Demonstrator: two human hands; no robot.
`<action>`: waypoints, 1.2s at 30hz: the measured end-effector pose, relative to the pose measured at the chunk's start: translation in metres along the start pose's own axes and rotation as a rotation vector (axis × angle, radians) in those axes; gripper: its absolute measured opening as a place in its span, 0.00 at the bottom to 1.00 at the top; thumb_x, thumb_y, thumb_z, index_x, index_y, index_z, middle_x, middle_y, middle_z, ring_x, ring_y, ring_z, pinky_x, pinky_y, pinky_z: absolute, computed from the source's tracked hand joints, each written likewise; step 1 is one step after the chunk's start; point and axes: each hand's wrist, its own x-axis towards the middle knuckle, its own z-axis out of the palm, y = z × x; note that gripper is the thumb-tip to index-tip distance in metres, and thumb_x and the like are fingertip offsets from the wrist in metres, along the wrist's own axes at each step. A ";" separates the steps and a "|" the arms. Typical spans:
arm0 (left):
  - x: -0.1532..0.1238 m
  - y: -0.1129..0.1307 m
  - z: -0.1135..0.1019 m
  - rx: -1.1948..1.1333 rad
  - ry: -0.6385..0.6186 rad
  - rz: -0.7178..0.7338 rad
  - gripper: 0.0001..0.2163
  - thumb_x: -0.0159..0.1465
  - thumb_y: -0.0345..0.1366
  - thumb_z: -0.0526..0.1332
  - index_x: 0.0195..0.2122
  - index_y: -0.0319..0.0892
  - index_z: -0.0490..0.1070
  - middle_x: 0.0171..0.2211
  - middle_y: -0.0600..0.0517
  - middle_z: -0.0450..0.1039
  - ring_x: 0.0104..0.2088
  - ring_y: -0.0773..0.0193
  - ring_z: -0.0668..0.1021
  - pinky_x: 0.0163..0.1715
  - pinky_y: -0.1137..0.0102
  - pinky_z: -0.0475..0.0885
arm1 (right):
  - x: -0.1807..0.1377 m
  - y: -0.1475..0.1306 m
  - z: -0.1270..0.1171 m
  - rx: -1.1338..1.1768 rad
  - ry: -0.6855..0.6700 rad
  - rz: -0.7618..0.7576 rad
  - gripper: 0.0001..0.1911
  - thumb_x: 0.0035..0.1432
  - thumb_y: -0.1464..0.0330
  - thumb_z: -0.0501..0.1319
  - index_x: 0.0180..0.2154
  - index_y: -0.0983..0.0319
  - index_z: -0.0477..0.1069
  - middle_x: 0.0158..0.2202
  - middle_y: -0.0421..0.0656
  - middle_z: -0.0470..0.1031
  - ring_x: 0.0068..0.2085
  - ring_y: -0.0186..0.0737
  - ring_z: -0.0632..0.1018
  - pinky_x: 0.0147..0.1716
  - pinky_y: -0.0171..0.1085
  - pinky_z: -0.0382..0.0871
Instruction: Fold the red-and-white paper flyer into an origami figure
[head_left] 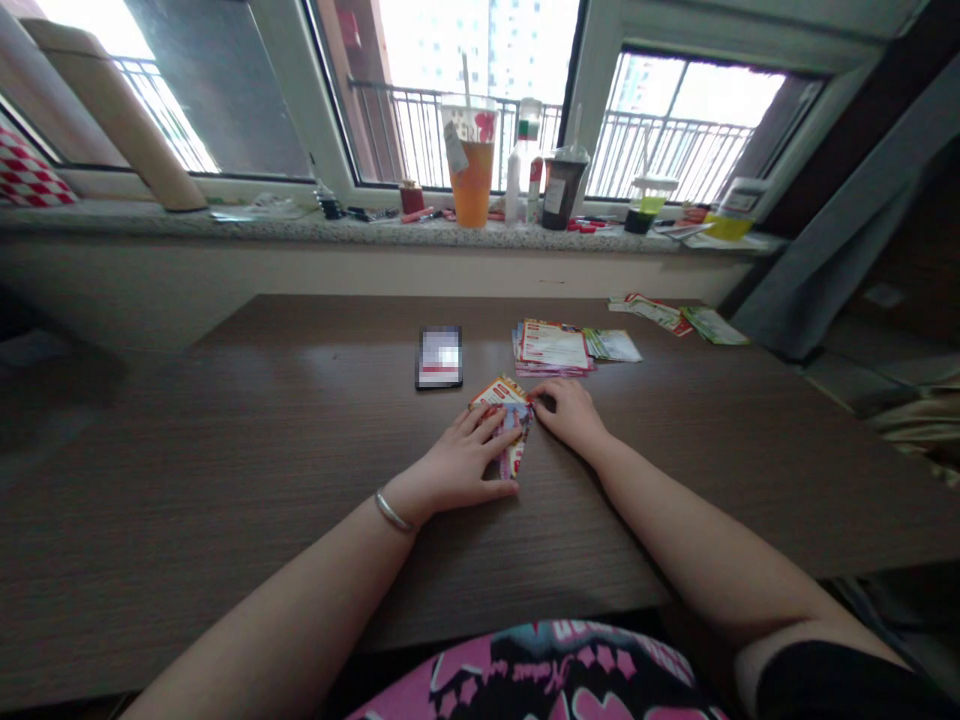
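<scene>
A colourful printed paper sheet (498, 391), folded over at an angle, lies on the table in front of me. My left hand (459, 466), with a silver bangle at the wrist, rests flat on it with the fingers spread. At the sheet's right corner my right hand (574, 415) is closed, thumb and fingertips together on the paper edge. Just beyond, a stack of printed sheets (553, 346) lies on the tabletop, with a green and white sheet (613, 346) against its right side.
A phone (439, 358) lies left of the stack on the brown table (247, 430). More printed papers (712, 325) lie near the far right edge. Along the windowsill (360, 230) stand an orange drink cup (472, 185), a dark cup (564, 188), bottles and small items.
</scene>
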 end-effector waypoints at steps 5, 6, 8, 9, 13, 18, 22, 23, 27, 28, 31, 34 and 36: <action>0.001 0.002 -0.002 0.004 -0.024 -0.125 0.42 0.60 0.60 0.53 0.68 0.39 0.46 0.69 0.41 0.41 0.69 0.47 0.44 0.65 0.55 0.43 | -0.003 0.002 0.003 0.006 0.005 -0.044 0.10 0.57 0.68 0.59 0.39 0.54 0.78 0.45 0.41 0.77 0.48 0.44 0.72 0.51 0.45 0.63; 0.001 0.001 -0.003 0.003 -0.037 -0.139 0.43 0.59 0.61 0.54 0.68 0.38 0.45 0.69 0.40 0.40 0.69 0.47 0.44 0.65 0.55 0.43 | -0.003 0.003 0.003 0.001 0.003 -0.049 0.11 0.56 0.68 0.59 0.40 0.54 0.78 0.45 0.42 0.77 0.48 0.44 0.72 0.51 0.45 0.63; 0.001 -0.001 -0.005 -0.006 -0.065 -0.143 0.43 0.59 0.60 0.54 0.68 0.38 0.43 0.69 0.41 0.38 0.69 0.48 0.43 0.65 0.54 0.43 | -0.004 0.003 0.004 -0.011 -0.003 -0.061 0.11 0.57 0.67 0.59 0.41 0.54 0.77 0.46 0.42 0.76 0.48 0.45 0.71 0.52 0.45 0.63; 0.000 -0.002 -0.007 -0.014 -0.082 -0.141 0.44 0.59 0.60 0.54 0.69 0.37 0.42 0.70 0.42 0.37 0.69 0.48 0.43 0.65 0.55 0.43 | -0.005 0.003 0.003 -0.017 -0.007 -0.067 0.11 0.57 0.66 0.60 0.42 0.54 0.77 0.46 0.42 0.76 0.49 0.45 0.71 0.52 0.45 0.63; -0.003 -0.008 -0.010 -0.028 -0.119 -0.135 0.48 0.57 0.62 0.54 0.69 0.34 0.39 0.70 0.42 0.36 0.69 0.50 0.44 0.66 0.59 0.43 | -0.007 -0.001 0.001 -0.039 -0.032 -0.084 0.13 0.58 0.63 0.59 0.44 0.55 0.76 0.48 0.44 0.75 0.50 0.46 0.70 0.53 0.46 0.62; -0.006 -0.013 -0.007 -0.003 -0.060 -0.114 0.48 0.56 0.65 0.53 0.68 0.35 0.43 0.69 0.41 0.40 0.68 0.49 0.47 0.66 0.59 0.44 | -0.011 -0.008 -0.003 -0.055 -0.085 -0.147 0.19 0.61 0.58 0.57 0.50 0.56 0.73 0.53 0.45 0.72 0.54 0.46 0.69 0.54 0.47 0.61; -0.008 -0.015 -0.005 0.009 -0.006 -0.086 0.48 0.56 0.66 0.53 0.68 0.36 0.46 0.69 0.41 0.43 0.68 0.49 0.50 0.65 0.58 0.46 | -0.014 -0.011 -0.006 -0.075 -0.122 -0.159 0.20 0.62 0.56 0.56 0.52 0.57 0.72 0.55 0.46 0.71 0.56 0.48 0.67 0.55 0.48 0.60; -0.008 -0.015 -0.005 0.008 0.000 -0.081 0.48 0.56 0.66 0.53 0.68 0.36 0.46 0.68 0.41 0.44 0.68 0.49 0.50 0.65 0.58 0.47 | -0.014 -0.011 -0.006 -0.073 -0.128 -0.155 0.20 0.62 0.56 0.56 0.51 0.57 0.72 0.55 0.46 0.70 0.56 0.48 0.68 0.55 0.49 0.60; -0.009 -0.016 -0.004 0.016 0.004 -0.071 0.47 0.56 0.65 0.53 0.68 0.37 0.46 0.68 0.41 0.45 0.68 0.49 0.51 0.64 0.58 0.48 | -0.014 -0.011 -0.007 -0.038 -0.123 -0.128 0.19 0.62 0.56 0.56 0.50 0.58 0.72 0.55 0.46 0.71 0.55 0.47 0.68 0.55 0.48 0.60; -0.009 -0.016 -0.003 0.018 0.006 -0.071 0.47 0.56 0.66 0.53 0.68 0.38 0.46 0.68 0.41 0.45 0.68 0.49 0.51 0.65 0.59 0.48 | -0.014 -0.011 -0.007 -0.023 -0.123 -0.125 0.19 0.63 0.57 0.55 0.50 0.58 0.72 0.54 0.46 0.72 0.55 0.47 0.69 0.55 0.47 0.61; -0.009 -0.018 0.000 0.017 0.030 -0.056 0.45 0.57 0.66 0.53 0.68 0.41 0.47 0.68 0.42 0.46 0.68 0.49 0.52 0.65 0.59 0.48 | -0.013 -0.009 -0.008 0.032 -0.143 -0.122 0.17 0.65 0.59 0.53 0.48 0.59 0.72 0.51 0.45 0.74 0.54 0.44 0.70 0.54 0.45 0.61; -0.010 -0.019 0.000 0.012 0.052 -0.034 0.42 0.57 0.65 0.54 0.67 0.47 0.49 0.68 0.44 0.48 0.67 0.49 0.53 0.64 0.58 0.49 | -0.011 -0.005 -0.009 0.080 -0.141 -0.107 0.18 0.68 0.61 0.47 0.46 0.59 0.73 0.49 0.45 0.76 0.52 0.42 0.72 0.54 0.43 0.62; -0.010 -0.019 -0.001 0.002 0.054 -0.036 0.40 0.57 0.64 0.56 0.67 0.51 0.51 0.68 0.45 0.49 0.67 0.49 0.54 0.63 0.57 0.51 | -0.010 -0.003 -0.010 0.087 -0.132 -0.097 0.20 0.69 0.62 0.44 0.45 0.60 0.73 0.49 0.45 0.76 0.52 0.42 0.72 0.54 0.43 0.62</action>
